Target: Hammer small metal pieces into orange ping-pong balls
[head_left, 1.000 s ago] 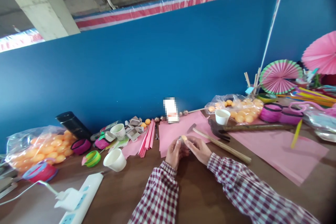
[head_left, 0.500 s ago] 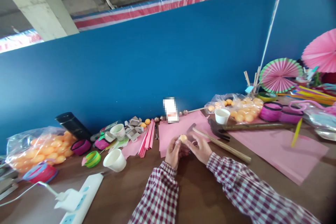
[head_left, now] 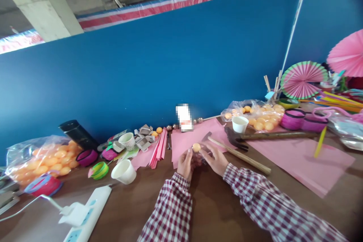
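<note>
An orange ping-pong ball [head_left: 196, 147] is held up between my fingertips, above the near edge of a pink paper sheet [head_left: 181, 140]. My left hand [head_left: 185, 164] grips it from the left, thumb at its side and the other fingers curled beneath. From the right, my right hand [head_left: 217, 162] pinches at the ball with bent fingers. Something dark or shiny shows low between the hands, too blurred to name. Just beyond my right hand lies a hammer [head_left: 249, 159] with a wooden handle, its head resting on the pink paper.
A larger hammer [head_left: 278, 136] lies at the right. White cups [head_left: 124, 172] stand on both sides. Bags of orange balls [head_left: 53, 160] sit far left and back right. A power strip [head_left: 90, 211] lies front left. A blue partition [head_left: 159, 64] rises behind the table.
The ball sits slightly higher and further left between my fingers. Both hands stay in nearly the same place, and the view has shifted slightly.
</note>
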The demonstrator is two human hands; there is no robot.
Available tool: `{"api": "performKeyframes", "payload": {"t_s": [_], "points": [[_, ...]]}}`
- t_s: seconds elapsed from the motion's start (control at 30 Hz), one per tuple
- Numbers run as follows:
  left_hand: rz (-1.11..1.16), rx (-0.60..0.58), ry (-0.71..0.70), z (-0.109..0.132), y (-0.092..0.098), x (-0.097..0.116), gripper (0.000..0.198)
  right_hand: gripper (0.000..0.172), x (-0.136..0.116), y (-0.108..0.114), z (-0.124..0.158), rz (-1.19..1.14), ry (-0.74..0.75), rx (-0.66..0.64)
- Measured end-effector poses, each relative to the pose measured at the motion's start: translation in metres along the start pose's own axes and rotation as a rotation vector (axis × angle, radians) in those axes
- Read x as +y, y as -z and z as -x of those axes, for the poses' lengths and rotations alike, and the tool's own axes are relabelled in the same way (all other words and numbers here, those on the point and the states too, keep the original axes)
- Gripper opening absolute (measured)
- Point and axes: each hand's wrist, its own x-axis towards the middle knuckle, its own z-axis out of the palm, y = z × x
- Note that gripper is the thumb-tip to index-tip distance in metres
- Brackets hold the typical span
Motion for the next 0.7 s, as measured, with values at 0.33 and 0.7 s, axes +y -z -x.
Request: {"api": "performKeyframes", "payload": {"t_s": [0.33,0.7], "points": [[-0.043,-0.005,-0.036,0.0,0.001,0.001,0.044,0.026,0.002,-0.003,0.002,-0.102,-0.011,-0.005],[0.197,0.021,-0.032,-0.003,0.006,0.001,0.033,0.027,-0.003,0.013,-0.007,0.054,0.008,0.053]]}}
